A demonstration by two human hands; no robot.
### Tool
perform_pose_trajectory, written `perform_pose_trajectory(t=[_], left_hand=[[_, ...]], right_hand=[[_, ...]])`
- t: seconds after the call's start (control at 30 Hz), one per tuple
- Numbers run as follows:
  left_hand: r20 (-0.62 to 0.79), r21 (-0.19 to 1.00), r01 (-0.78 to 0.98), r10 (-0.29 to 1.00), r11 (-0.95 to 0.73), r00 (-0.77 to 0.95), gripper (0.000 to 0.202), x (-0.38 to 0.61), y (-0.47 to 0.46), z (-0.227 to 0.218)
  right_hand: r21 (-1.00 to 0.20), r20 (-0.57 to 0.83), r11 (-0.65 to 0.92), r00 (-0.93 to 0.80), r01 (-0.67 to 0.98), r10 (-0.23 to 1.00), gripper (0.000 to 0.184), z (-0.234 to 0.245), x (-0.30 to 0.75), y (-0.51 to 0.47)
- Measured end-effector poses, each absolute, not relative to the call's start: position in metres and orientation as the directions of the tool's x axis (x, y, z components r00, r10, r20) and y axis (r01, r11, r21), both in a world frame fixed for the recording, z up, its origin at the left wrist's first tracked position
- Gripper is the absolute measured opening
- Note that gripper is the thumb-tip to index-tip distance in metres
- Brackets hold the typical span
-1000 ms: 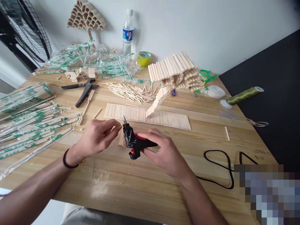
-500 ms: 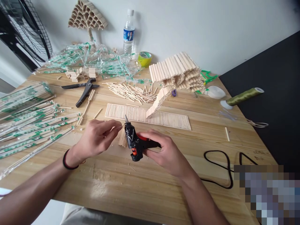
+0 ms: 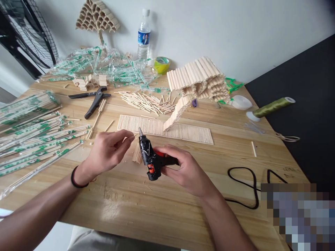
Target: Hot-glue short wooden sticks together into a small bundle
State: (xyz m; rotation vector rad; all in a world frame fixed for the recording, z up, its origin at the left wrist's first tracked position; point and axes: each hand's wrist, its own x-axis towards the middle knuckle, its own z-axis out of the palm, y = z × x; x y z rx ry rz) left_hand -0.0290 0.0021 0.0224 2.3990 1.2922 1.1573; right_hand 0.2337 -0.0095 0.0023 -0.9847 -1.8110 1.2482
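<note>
We see the right hand (image 3: 187,170) wrapped around a black plastic glue gun (image 3: 151,158) with an orange trigger, fingers closed firmly on its handle, the thin metal nozzle tilted up and to the left above the near middle of the wooden table (image 3: 162,209). The left hand (image 3: 108,151) is just left of that nozzle, thumb and forefinger pinched together; whether a sliver of wood sits between them we cannot tell, as it is too small to make out. A black band circles the left wrist. Just beyond the gun lies a small fan of short pale sticks (image 3: 136,155), and farther off a flat ribbed mat (image 3: 188,132) made of thin sticks set side by side, with a slanted strip of sticks rising from it to a bulky curved stick structure (image 3: 199,80) of rounded dowels. Loose cut sticks (image 3: 146,101) are scattered at the far middle, with dark metal pliers (image 3: 95,101) to their left. Glossy clear wrappers with green print hold long chopsticks (image 3: 34,136) on the left. By the far wall stand a clear water bottle (image 3: 143,35) and a yellow tape roll (image 3: 161,65). On the right lie a spool of olive thread (image 3: 273,106) and a looping black cord (image 3: 248,188).
</note>
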Motion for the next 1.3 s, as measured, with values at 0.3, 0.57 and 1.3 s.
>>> perform_pose_trajectory(t=[0.3,0.57,1.3], left_hand=[[0.543,0.493,0.615,0.77,-0.615,0.335,0.017,-0.028,0.001,0.021],[0.552,0.498,0.617,0.771,-0.609,0.316,0.018,-0.026,0.001,0.022],[0.494,0.346,0.569,0.66,-0.746,0.566,0.028,-0.031,0.004,0.014]], right_hand=[[-0.957,0.16,0.252,-0.466,0.142,0.87,0.039,0.004,0.235,-0.01],[-0.955,0.169,0.264,-0.478,0.138,0.862,0.04,0.001,0.234,-0.009],[-0.658,0.383,0.586,-0.46,0.472,0.801,0.048,-0.008,0.231,-0.01]])
